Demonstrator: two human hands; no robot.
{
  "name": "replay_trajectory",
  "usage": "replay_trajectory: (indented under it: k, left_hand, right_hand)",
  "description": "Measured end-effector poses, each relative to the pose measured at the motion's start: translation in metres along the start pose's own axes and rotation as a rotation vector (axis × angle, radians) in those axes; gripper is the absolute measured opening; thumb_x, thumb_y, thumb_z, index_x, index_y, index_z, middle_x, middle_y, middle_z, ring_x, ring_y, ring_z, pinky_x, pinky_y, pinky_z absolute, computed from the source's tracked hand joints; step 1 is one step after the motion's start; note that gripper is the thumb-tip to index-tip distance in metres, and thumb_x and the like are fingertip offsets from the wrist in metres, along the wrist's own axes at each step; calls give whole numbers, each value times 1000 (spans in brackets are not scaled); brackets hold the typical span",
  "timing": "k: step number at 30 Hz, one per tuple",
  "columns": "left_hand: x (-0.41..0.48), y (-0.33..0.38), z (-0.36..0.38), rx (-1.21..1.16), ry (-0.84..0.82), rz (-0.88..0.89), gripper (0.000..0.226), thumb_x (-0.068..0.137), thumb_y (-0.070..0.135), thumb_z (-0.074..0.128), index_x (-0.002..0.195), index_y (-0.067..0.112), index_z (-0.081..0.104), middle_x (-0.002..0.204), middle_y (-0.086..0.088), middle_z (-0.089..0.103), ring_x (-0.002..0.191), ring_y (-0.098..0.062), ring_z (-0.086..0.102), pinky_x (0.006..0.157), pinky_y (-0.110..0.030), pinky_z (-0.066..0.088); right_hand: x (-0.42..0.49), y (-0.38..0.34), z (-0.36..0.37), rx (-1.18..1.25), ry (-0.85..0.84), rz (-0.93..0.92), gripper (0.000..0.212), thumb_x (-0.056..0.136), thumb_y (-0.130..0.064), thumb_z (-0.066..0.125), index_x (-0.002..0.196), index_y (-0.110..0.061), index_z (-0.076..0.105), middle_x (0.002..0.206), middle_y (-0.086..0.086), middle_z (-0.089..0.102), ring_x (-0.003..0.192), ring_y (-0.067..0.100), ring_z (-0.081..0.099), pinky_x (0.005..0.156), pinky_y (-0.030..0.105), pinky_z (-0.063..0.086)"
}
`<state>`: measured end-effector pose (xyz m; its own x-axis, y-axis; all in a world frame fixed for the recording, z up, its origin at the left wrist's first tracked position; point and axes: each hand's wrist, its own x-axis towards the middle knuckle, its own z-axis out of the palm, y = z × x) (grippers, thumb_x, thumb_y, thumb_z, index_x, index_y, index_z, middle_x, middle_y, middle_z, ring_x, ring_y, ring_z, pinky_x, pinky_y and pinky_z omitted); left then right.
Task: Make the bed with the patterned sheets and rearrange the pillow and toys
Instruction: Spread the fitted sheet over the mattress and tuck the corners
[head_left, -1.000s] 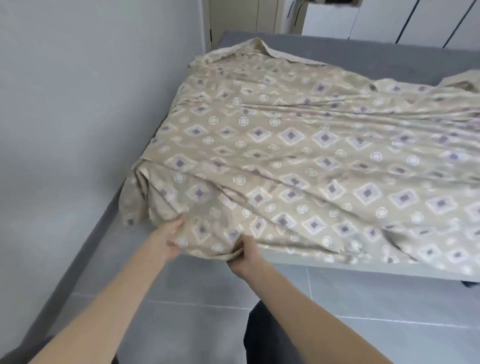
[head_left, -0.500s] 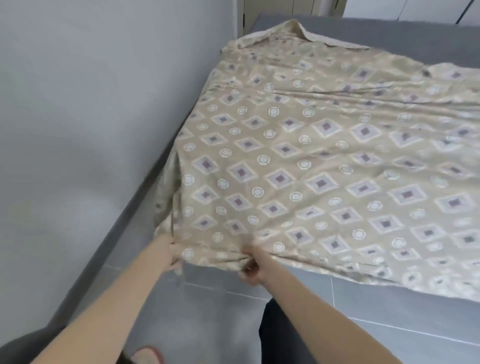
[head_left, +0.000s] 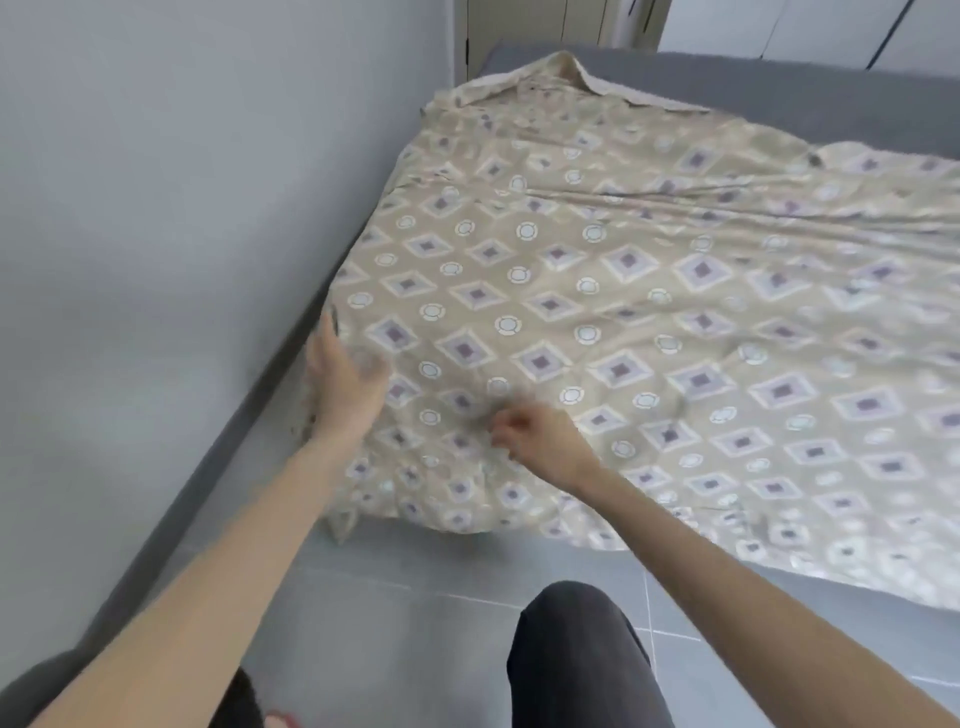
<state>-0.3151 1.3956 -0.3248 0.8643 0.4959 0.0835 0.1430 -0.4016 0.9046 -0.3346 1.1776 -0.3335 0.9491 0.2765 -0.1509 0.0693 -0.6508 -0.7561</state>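
Observation:
A beige patterned sheet (head_left: 649, 322) with purple diamonds and white circles lies spread over the grey mattress (head_left: 779, 93), which shows bare at the far end. The sheet's near edge hangs over the bedside, and its far corner is folded back. My left hand (head_left: 345, 379) lies flat with straight fingers on the sheet's near-left corner, close to the wall. My right hand (head_left: 530, 431) is a little to its right, fingers curled and pinching a pucker of the sheet. No pillow or toys are in view.
A grey wall (head_left: 182, 234) runs along the bed's left side, with a dark strip at its foot. Grey floor tiles (head_left: 415, 623) lie below the sheet's edge. My knee in dark trousers (head_left: 576, 654) is at the bottom. White cabinet doors (head_left: 779, 26) stand behind the bed.
Both hands have moved up from the sheet's hanging edge onto its top. The left hand let go and opened flat. The near-left corner now lies further over the mattress.

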Motion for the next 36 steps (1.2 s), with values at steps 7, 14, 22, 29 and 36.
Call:
replay_trajectory:
  k: [7,14,22,29,36]
  left_hand:
    - [39,0,-12,13,-49,138,54,95,10,44,147,16,32,125,3,52,112,-9,48,92,-17,40]
    - [58,-8,-28,74,-75,144,31,91,0,47,120,9,56,118,-9,62,110,-29,58,94,-42,48]
    - [68,-27,-34,-148,-57,-30,22,95,21,56,106,3,60,113,-11,62,92,-23,64,61,-22,56]
    - [79,-7,-48,-88,141,153,14,94,11,52,83,19,54,71,9,56,54,-7,59,66,-37,56]
    - [91,-9,-46,96,63,124,16,90,19,58,97,5,65,97,-7,68,85,-20,60,72,-25,40]
  right_hand:
    - [22,-46,-52,-296,408,-422,24,90,-14,57,113,-10,63,113,2,65,106,22,49,87,23,39]
    - [43,-44,-42,-542,324,-326,46,93,-33,55,137,-22,48,143,-6,43,132,19,33,110,30,22]
    - [50,-54,-30,-519,416,-285,38,95,-45,48,126,-25,56,133,-8,52,126,20,39,105,34,28]
    - [56,-72,-18,-553,483,-346,39,95,-45,49,127,-24,55,137,-6,50,129,21,38,109,36,20]
    - [63,-64,-10,-710,370,-206,51,95,-57,32,141,-38,37,151,-8,31,141,25,21,114,49,14]
